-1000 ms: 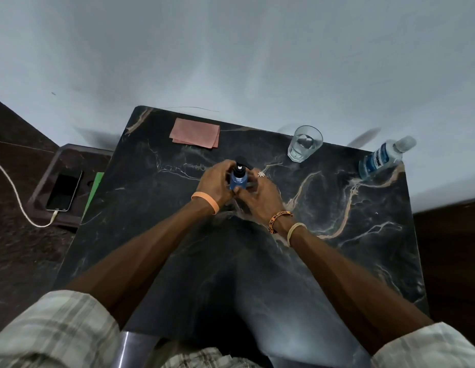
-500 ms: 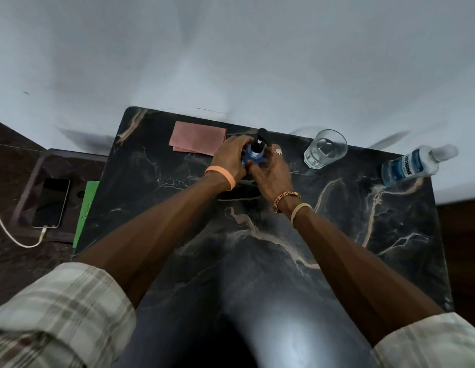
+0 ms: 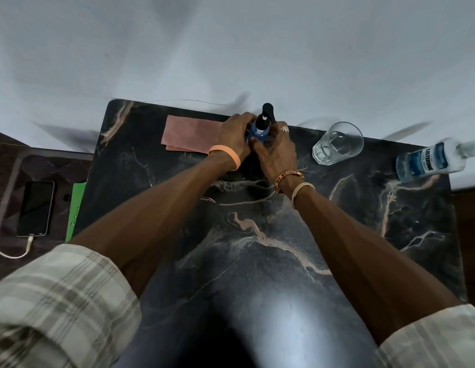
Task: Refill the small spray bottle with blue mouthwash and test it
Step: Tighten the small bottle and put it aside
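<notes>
Around the spray bottle the dark, veined desk carries only a few things. A folded pink cloth lies flat at its 9 o'clock, with the near corner hidden under the left hand. A clear glass stands apart at its 3 o'clock. Further out in the same direction, by the desk's far right corner, is the mouthwash bottle. It is clear, with a blue LISTERINE label and blue liquid low inside, and its neck points toward the frame edge; whether it stands or lies cannot be told through the wide lens. Off the desk at 8 o'clock, on a lower dark surface, a phone lies screen up with a white cable plugged into it. A flat green item sits between the phone and the desk's edge. Both forearms reach in from 6 o'clock and cover much of the desk's middle. The spray bottle stands upright at 12 o'clock, close to the desk's far edge, and both hands grasp it. The left hand's fingers wrap its left side, and the right hand curls round its right side with the thumb on the front. The hands hide its lower half. What shows is a blue body, a dark collar and a black pump head rising above the fingers.
</notes>
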`<action>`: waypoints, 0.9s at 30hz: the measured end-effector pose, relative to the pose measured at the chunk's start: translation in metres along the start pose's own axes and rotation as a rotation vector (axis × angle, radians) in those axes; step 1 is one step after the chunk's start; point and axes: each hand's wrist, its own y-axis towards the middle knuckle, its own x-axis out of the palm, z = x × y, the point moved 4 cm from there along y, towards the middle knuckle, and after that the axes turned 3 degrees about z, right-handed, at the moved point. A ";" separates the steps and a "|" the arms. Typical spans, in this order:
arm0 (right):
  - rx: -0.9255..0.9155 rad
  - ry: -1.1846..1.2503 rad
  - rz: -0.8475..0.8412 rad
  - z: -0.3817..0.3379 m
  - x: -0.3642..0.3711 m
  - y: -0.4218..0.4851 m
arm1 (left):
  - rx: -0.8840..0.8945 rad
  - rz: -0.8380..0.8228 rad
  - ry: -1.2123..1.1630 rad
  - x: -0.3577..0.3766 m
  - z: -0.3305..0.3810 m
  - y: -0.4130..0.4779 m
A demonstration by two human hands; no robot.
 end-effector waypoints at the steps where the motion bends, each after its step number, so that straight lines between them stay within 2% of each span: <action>1: 0.004 -0.001 0.004 0.000 0.000 0.000 | -0.003 0.002 -0.002 0.001 -0.001 0.001; 19: 0.036 0.019 0.008 0.009 0.006 -0.001 | 0.004 -0.027 -0.028 0.005 -0.002 -0.001; 24: 0.109 0.047 -0.024 0.013 0.007 -0.006 | -0.074 -0.105 -0.180 0.009 -0.012 -0.008; 27: 0.142 -0.004 0.051 0.016 0.005 -0.018 | -0.097 -0.063 -0.228 0.002 -0.023 -0.024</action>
